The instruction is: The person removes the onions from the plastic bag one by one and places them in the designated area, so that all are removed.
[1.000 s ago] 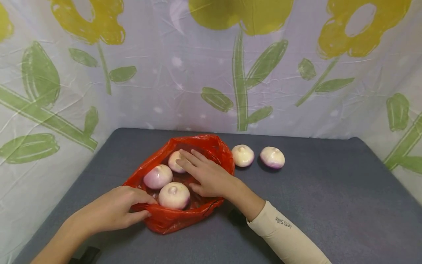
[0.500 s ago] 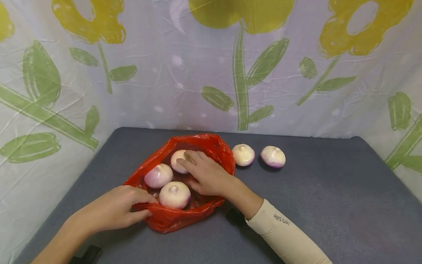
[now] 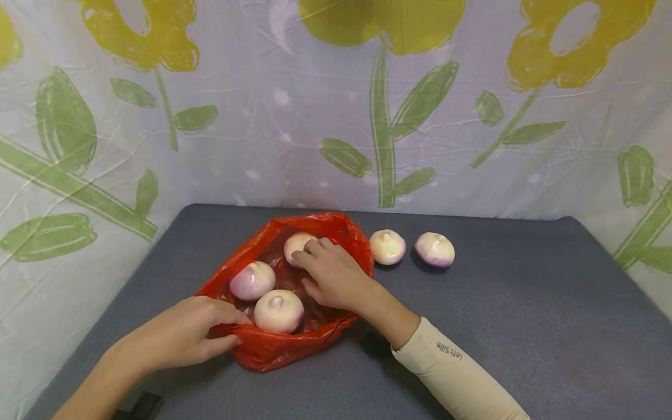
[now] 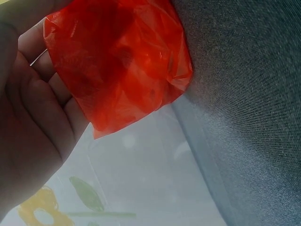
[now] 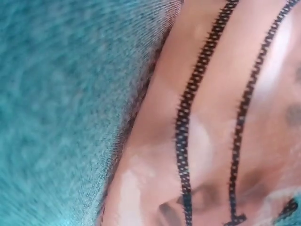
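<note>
A red plastic bag (image 3: 273,353) lies mouth-up on the table, with three peeled purple-white onions inside. My left hand (image 3: 181,332) pinches the bag's near-left rim between thumb and fingers. In the left wrist view the thin red plastic (image 4: 122,70) hangs from that hand's fingers. Reaching in over the right rim, my right hand (image 3: 336,277) holds the far onion (image 3: 297,247), fingers curled over its right side and partly hiding it. The left onion (image 3: 252,281) and the near onion (image 3: 278,312) sit close together by the left hand.
Two more onions, one (image 3: 387,247) just beside the bag's right rim and another (image 3: 434,250) farther right, rest on the grey cloth-covered table (image 3: 525,326). A flower-printed curtain (image 3: 252,134) stands behind the table. Close up, the right wrist view shows black-marked plastic (image 5: 211,117).
My right hand's fingers have curled onto the far onion, which has shifted right and slightly back inside the bag. The left hand stays on the rim.
</note>
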Tool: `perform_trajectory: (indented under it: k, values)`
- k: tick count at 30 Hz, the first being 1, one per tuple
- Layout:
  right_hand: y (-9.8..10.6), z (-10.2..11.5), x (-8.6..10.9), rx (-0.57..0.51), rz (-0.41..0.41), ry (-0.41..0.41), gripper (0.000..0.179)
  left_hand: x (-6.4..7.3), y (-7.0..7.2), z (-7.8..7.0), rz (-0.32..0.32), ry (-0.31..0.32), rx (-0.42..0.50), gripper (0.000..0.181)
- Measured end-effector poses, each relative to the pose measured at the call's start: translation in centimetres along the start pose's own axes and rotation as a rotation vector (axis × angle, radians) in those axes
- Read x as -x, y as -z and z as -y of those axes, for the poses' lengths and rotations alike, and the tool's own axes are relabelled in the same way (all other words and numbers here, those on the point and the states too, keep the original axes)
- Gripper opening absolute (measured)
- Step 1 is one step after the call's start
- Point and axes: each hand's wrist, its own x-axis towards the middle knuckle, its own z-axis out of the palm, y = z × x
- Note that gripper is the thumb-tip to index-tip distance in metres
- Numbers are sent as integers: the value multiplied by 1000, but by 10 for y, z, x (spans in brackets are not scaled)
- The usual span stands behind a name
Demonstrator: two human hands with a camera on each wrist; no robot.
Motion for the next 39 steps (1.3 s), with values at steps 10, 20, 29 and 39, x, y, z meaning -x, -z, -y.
perform_trajectory:
  k: [10, 20, 29, 39]
  values:
    - [-1, -10, -1, -135, 186, -50, 75, -1, 1, -1, 5, 9, 5, 17]
    - [-1, -15, -6, -129, 155, -61, 53, -1, 2, -1, 1, -6, 27, 15]
    - [9, -6, -1, -114, 379, -117, 57, -1, 3, -2, 21, 14, 18, 18]
    - [25, -8, 4, -189, 479, -75, 54, 0, 1, 1, 1, -11, 7, 18]
